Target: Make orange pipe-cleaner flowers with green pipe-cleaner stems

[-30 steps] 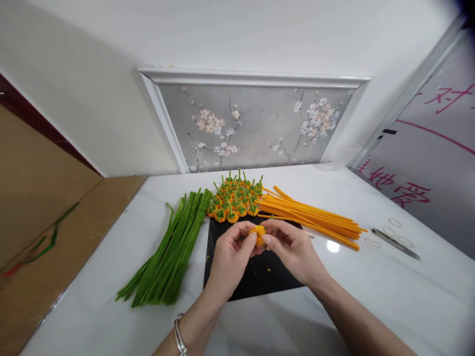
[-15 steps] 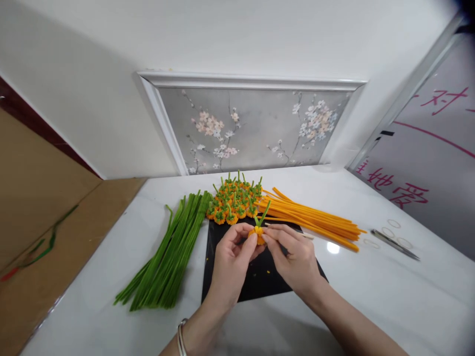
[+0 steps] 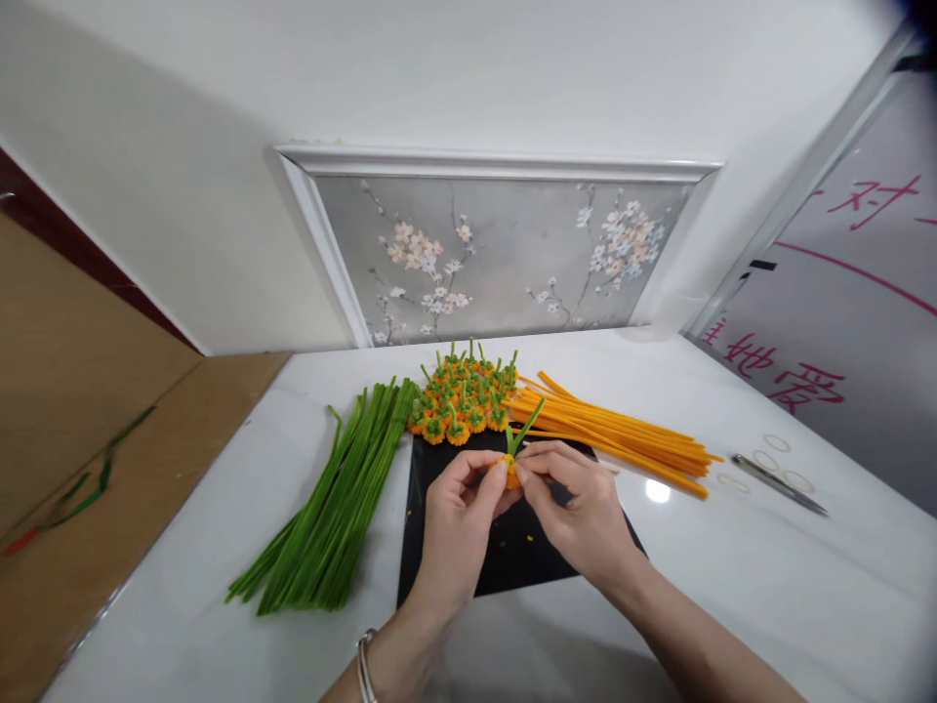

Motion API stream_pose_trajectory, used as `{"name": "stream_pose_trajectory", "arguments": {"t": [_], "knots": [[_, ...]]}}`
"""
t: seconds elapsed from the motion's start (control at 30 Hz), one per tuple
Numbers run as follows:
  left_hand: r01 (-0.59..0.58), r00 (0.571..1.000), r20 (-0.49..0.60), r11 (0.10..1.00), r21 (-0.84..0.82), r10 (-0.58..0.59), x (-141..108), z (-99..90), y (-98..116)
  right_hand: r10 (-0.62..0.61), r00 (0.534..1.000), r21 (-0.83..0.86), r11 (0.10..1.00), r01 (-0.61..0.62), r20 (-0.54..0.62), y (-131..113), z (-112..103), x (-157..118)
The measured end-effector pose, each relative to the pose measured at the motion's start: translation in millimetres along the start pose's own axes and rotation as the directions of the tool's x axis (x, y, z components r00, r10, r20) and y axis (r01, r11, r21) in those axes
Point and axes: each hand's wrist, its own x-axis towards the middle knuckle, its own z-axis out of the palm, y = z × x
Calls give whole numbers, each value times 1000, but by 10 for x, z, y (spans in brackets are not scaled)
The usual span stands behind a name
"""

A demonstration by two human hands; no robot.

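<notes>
A black mat (image 3: 523, 561) is lying beneath your fingers (image 3: 486, 488), green stems (image 3: 341, 498) to their left. Your left hand (image 3: 455, 517) and right hand (image 3: 591, 517) are pinching a small orange piece (image 3: 510, 477) between their fingertips, green strips (image 3: 528, 428) rising above; adjusting it is apparently calling for light, steady pressure.

Behind the glossy white bench (image 3: 732, 566), pale walls (image 3: 475, 68) surround a white-framed grey floral panel (image 3: 505, 254), beside a whiteboard (image 3: 871, 312).
</notes>
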Motion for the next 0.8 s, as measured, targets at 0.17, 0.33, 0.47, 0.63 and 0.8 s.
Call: {"name": "stream_pose_trajectory", "arguments": {"t": [0.17,0.33,0.47,0.63,0.8], "knots": [[67,997,35,994,-90,-64,19,13,66,-8,1000,25,1000,7,24,53,-59,12],[220,975,88,944,-246,-205,73,-31,124,-77,997,-85,993,77,-1,134,-169,41],[353,936,172,838,-417,-308,117,-93,124,-178,976,-240,949,204,123,154,-183,53],[417,905,235,845,-335,-354,144,-122,54,-152,974,-249,949,191,170,172,-159,37],[110,993,49,994,25,-112,165,-139,1,-108,985,-283,949,143,133,175,-202,38]]}}
